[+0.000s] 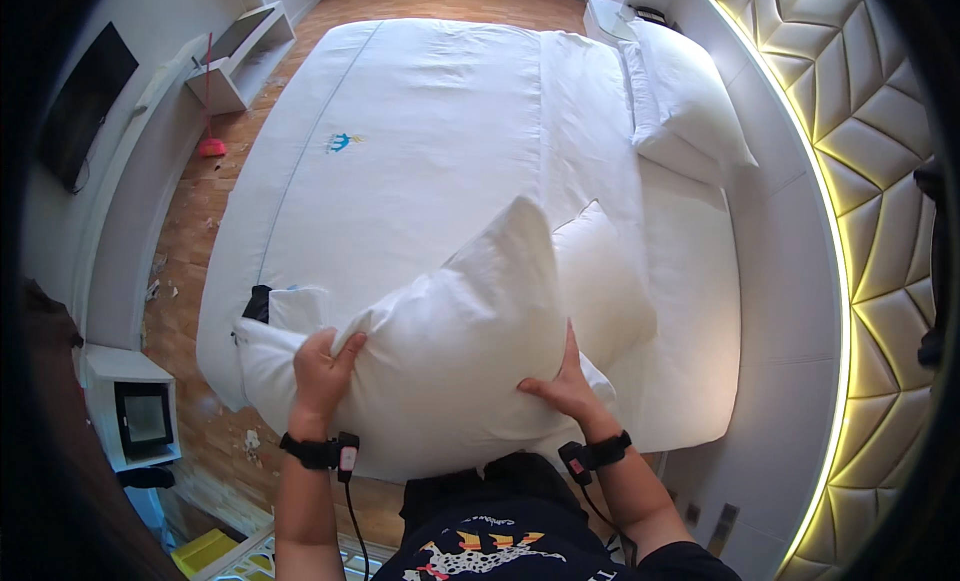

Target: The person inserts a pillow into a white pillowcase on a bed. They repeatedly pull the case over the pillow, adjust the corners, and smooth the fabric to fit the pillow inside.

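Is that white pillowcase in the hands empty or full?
Full, it seems: the white pillowcase bulges thick and puffy between the left hand and the right hand.

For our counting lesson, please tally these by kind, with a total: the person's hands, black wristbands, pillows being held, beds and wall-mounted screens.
Hands: 2
Black wristbands: 2
Held pillow: 1
Bed: 1
Wall-mounted screen: 1
Total: 7

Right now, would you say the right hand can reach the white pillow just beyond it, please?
Probably yes: that second pillow lies close, its right part uncovered, though the right hand is busy with the held pillow.
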`<action>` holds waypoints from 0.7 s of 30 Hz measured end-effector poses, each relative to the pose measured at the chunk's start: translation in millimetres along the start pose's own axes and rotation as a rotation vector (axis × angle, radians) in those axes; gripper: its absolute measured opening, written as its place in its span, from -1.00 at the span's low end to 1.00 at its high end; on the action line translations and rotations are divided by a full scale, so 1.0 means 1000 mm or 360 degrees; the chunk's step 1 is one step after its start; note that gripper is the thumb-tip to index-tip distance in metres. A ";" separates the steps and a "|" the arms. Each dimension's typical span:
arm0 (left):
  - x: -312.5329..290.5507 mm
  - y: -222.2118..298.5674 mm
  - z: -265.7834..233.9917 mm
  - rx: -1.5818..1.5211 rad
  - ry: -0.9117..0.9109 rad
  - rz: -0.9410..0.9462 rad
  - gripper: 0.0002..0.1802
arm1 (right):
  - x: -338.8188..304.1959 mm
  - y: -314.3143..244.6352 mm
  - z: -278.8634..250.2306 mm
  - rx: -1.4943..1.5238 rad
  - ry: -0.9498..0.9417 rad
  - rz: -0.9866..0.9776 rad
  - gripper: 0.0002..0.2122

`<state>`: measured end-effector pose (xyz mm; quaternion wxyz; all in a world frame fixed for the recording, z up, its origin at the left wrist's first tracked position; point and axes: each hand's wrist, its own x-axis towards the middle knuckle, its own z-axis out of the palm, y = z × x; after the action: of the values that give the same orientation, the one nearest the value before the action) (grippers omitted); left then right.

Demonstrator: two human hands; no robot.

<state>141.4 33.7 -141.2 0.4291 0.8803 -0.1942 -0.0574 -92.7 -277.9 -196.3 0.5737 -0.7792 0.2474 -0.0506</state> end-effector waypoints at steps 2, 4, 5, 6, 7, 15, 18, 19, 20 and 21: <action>0.007 0.039 -0.025 -0.0017 0.0164 0.0251 -0.48 | -0.002 -0.014 -0.009 0.0519 -0.0022 0.0048 0.33; 0.013 0.084 -0.047 0.0085 0.0322 0.0462 -0.48 | 0.003 -0.031 -0.025 0.0512 0.0048 -0.0079 0.32; 0.013 0.099 -0.051 0.0128 0.0401 0.0571 -0.47 | 0.007 -0.041 -0.036 0.0537 0.0085 -0.0136 0.32; 0.010 0.104 -0.051 0.0256 0.0467 0.0726 -0.47 | 0.009 -0.052 -0.043 0.0569 0.0124 -0.0190 0.32; 0.005 0.106 -0.050 0.0395 0.0535 0.0875 -0.48 | 0.010 -0.066 -0.046 0.0671 0.0137 -0.0282 0.25; -0.072 0.089 0.060 0.0502 -0.0048 0.1188 -0.57 | -0.009 -0.028 -0.085 0.1467 0.0557 -0.0108 -0.33; -0.107 0.048 0.109 0.0463 -0.0320 0.1166 -0.74 | -0.038 0.028 -0.086 0.1449 0.0900 0.0369 -0.54; -0.115 0.034 0.125 0.0450 -0.0402 0.1180 -0.77 | -0.051 0.044 -0.085 0.1414 0.0952 0.0454 -0.55; -0.121 0.020 0.131 0.0538 -0.0508 0.1116 -0.76 | -0.061 0.057 -0.083 0.1394 0.0994 0.0537 -0.57; -0.126 0.006 0.130 0.0632 -0.0618 0.1048 -0.75 | -0.069 0.064 -0.081 0.1359 0.0932 0.0572 -0.58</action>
<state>-11.0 -15.3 -226.1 0.2022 0.8096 -0.5493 -0.0436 -203.3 -331.7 -214.1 0.7456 -0.3760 0.4835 -0.2626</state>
